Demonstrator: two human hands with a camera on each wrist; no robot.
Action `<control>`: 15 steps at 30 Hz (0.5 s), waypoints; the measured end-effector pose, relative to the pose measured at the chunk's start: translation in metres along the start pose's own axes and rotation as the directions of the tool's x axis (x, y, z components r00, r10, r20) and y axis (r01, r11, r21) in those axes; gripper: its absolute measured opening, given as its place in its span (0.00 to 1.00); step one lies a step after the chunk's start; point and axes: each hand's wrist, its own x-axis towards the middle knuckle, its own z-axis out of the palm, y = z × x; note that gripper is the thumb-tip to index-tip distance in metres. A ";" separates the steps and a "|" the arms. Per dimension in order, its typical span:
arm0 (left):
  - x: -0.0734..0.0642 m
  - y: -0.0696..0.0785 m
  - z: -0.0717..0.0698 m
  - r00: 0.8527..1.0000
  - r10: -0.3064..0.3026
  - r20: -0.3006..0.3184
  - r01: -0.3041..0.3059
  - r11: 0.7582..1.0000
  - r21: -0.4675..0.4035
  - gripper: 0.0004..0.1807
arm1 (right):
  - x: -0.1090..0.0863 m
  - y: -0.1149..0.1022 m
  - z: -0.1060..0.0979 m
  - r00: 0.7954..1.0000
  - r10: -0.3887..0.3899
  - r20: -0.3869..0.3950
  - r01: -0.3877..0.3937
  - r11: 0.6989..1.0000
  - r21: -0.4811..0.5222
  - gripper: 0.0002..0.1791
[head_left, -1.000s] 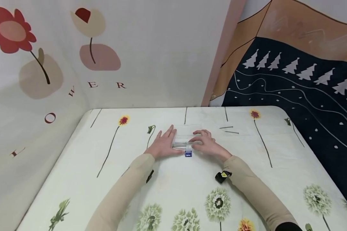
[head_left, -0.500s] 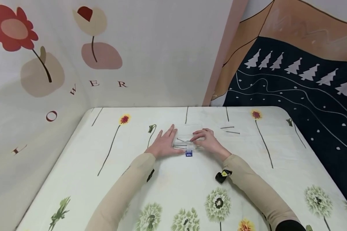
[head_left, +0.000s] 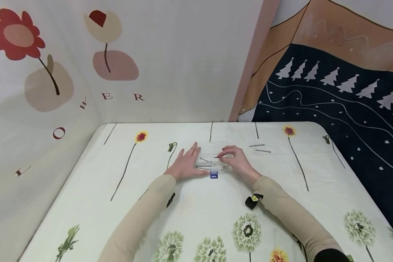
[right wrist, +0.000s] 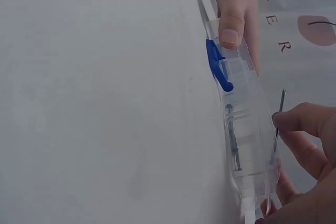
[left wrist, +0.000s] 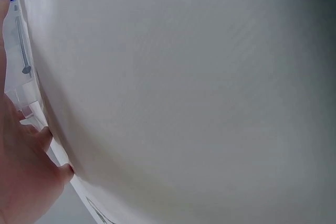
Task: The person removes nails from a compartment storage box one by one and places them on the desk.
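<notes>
A nail is rising slightly, pinched in my right hand, while my spread left hand is seemingly steadying the box at left.

Two long, plain beige sleeves, the left and the right, both softly creased, reach the wrists; the hands below are bare. A small black block with a bright yellow mark sits at the right cuff. A narrow black piece shows at the left cuff. Black material wraps the right sleeve higher up, near a thin dark cord.
</notes>
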 end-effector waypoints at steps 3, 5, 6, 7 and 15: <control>0.000 0.000 0.001 1.000 -0.002 0.001 0.002 1.000 0.007 0.61 | -0.001 0.000 -0.001 1.000 -0.014 -0.023 0.014 1.000 0.010 0.06; 0.001 -0.001 0.001 1.000 -0.006 0.005 0.006 1.000 0.014 0.62 | -0.002 -0.001 -0.001 1.000 -0.012 -0.027 0.013 1.000 0.013 0.06; 0.001 -0.001 0.001 1.000 -0.006 0.005 0.006 1.000 0.012 0.62 | -0.003 -0.002 -0.002 1.000 -0.009 -0.027 0.009 1.000 0.013 0.06; 0.001 -0.001 0.002 1.000 -0.008 0.007 0.008 1.000 0.013 0.62 | -0.004 -0.002 -0.002 1.000 -0.006 -0.028 0.007 1.000 0.009 0.06; 0.001 0.000 0.000 1.000 -0.005 0.013 0.005 1.000 0.011 0.61 | -0.010 -0.004 -0.009 0.999 -0.036 -0.031 0.036 0.999 -0.005 0.05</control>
